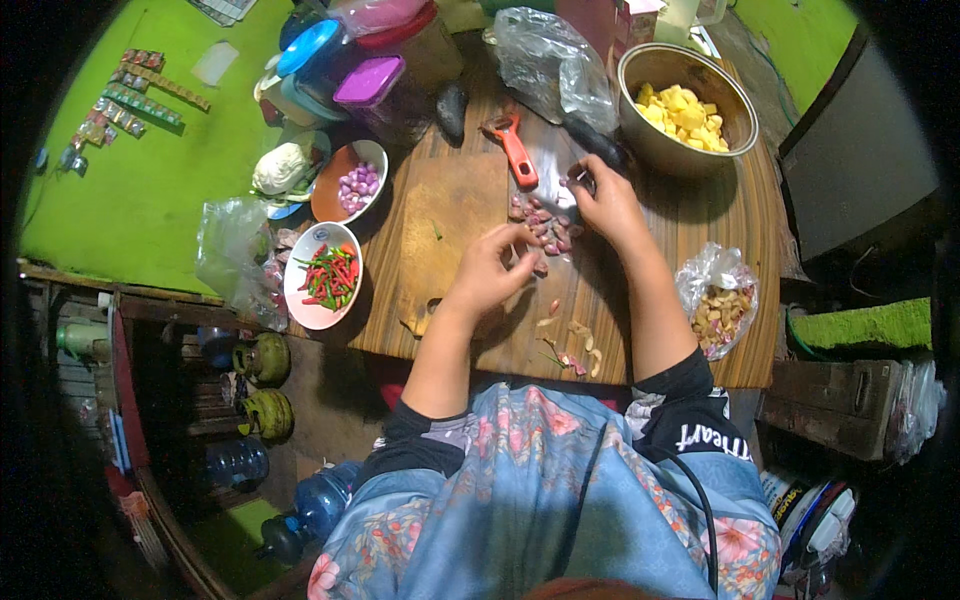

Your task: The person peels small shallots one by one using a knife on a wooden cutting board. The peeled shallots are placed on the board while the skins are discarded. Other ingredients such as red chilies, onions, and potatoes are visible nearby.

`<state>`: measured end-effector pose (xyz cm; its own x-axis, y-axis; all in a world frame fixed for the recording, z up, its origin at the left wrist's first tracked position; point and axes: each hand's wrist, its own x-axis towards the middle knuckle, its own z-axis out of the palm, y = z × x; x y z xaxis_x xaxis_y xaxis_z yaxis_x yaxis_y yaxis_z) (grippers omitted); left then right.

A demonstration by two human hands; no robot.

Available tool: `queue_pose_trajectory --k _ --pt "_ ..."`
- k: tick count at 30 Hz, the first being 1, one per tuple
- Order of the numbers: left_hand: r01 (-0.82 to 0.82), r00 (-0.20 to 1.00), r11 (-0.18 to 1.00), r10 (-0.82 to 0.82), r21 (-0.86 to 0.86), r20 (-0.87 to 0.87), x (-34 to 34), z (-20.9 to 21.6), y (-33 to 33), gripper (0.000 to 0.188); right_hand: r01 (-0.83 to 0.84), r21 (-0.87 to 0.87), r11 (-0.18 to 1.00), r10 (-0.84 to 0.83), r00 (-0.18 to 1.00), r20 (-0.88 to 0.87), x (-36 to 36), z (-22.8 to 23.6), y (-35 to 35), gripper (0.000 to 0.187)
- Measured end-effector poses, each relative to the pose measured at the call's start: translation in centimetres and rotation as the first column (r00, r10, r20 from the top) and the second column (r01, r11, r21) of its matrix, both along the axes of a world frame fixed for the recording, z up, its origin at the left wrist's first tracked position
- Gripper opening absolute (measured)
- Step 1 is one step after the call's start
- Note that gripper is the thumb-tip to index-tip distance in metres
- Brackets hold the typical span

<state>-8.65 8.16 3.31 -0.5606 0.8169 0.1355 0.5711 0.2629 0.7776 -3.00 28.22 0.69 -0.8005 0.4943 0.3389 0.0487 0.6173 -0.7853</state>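
On the wooden table, a clear plastic bag [552, 192] lies spread with small reddish unpeeled cloves or bulbs [545, 222] on and around it. My right hand [606, 204] is at the bag's right side, thumb and forefinger pinched at its edge. My left hand [492, 266] hovers over the right edge of the wooden cutting board [450, 200], beside the loose bulbs. Its fingers are bent, with a gap between thumb and forefinger and nothing seen between them. Just beyond lies an orange-handled peeler [516, 150]. Thin peelings [585, 345] are scattered nearer me.
At left stand a bowl of red and green chillies [326, 275], a bowl of peeled shallots [358, 187] and a cauliflower [283, 170]. A pot of cut yellow potatoes [690, 115] is at far right, above a bag of peelings [724, 310]. Lidded containers [372, 82] crowd the back.
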Motion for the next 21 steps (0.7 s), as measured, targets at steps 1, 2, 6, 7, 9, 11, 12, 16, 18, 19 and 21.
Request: queue_pose_trajectory --k 1,2,6,7,9,11,12,16,18,19,21 --pt "0.017 0.999 0.998 -0.018 -0.053 -0.032 0.6 0.3 -0.1 0.017 0.026 -0.002 1.000 -0.026 1.000 -0.003 -0.1 -0.2 0.0 0.025" --pt "0.021 0.993 0.997 -0.030 -0.080 -0.116 1.3 0.1 -0.2 0.017 0.052 -0.003 0.999 -0.052 0.999 -0.006 -0.1 -0.5 -0.1 0.024" --pt "-0.022 0.942 0.982 -0.043 -0.189 -0.333 2.0 -1.6 0.3 0.019 0.024 -0.048 0.999 -0.024 1.000 -0.001 -0.5 -0.9 -0.3 0.025" --pt "-0.053 0.944 0.979 -0.016 -0.199 -0.329 2.0 -1.8 0.5 0.019 0.012 -0.045 0.999 -0.012 1.000 0.004 -0.5 -1.0 -0.3 0.026" --pt "-0.100 0.938 0.984 0.044 -0.146 -0.344 2.2 -1.7 1.0 0.017 0.019 -0.023 1.000 -0.019 1.000 -0.006 -0.7 -1.4 -0.4 0.027" --pt "-0.129 0.920 0.991 0.113 -0.018 -0.374 2.6 -1.1 1.6 0.015 0.020 -0.024 1.000 -0.020 1.000 -0.014 -0.6 -1.3 -0.3 0.027" --pt "-0.126 0.910 0.991 0.098 -0.043 -0.403 2.6 -1.0 2.0 0.015 0.020 -0.024 1.000 -0.020 1.000 -0.008 -0.7 -1.1 -0.2 0.027" --pt "-0.158 0.883 0.979 0.079 -0.133 -0.464 2.5 -2.1 2.9 0.016 0.031 -0.020 0.999 -0.032 0.999 -0.044 -0.7 -1.4 -0.1 0.028" --pt "-0.178 0.878 0.973 0.088 -0.150 -0.471 2.5 -2.8 3.2 0.017 0.005 -0.030 1.000 -0.008 0.997 -0.081 -0.5 -1.4 -0.3 0.027" --pt "-0.180 0.875 0.972 0.089 -0.149 -0.476 2.4 -2.8 3.2 0.017 -0.002 -0.048 0.999 -0.002 0.997 -0.076 -0.5 -1.0 -0.4 0.027" --pt "-0.186 0.873 0.980 0.131 -0.072 -0.469 2.2 -2.8 3.1 0.013 0.014 -0.033 0.999 -0.017 0.998 -0.068 -0.6 -1.0 -0.5 0.024"
